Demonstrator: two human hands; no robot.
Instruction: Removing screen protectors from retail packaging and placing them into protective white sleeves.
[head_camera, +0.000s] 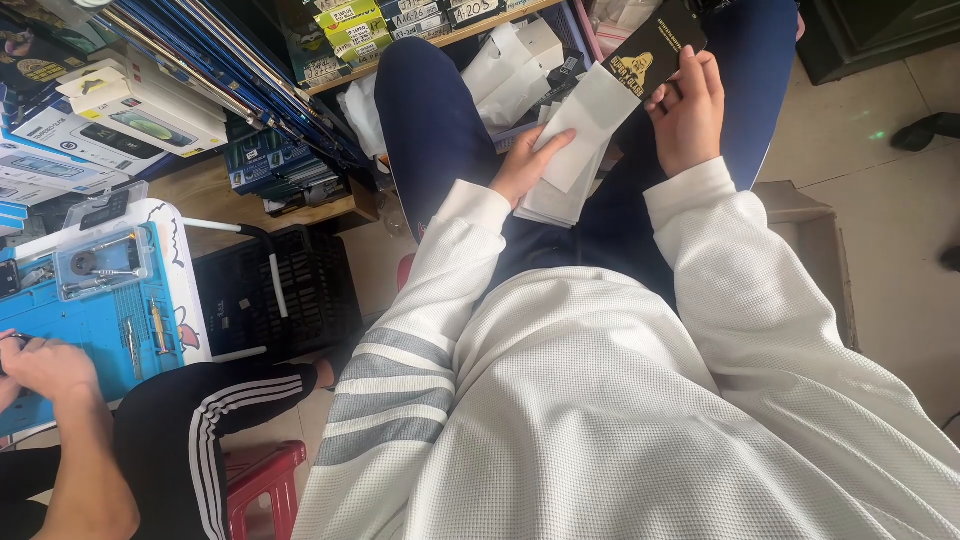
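Observation:
I sit with my knees up in dark blue trousers and a white waffle-knit top. My left hand (527, 160) grips a stack of white paper sleeves (560, 195) resting on my lap, its fingers on the top sleeve (590, 125). My right hand (688, 110) holds a flat black packet with a yellow print (655, 45). The packet's lower end sits against the mouth of the top white sleeve.
Another person's hand (45, 365) and leg in black striped trousers (200, 420) are at lower left by a blue work mat (95, 320) with small tools. Boxes and shelves (150, 110) crowd the left. A cardboard box (815, 240) stands at my right, a red stool (262, 480) below.

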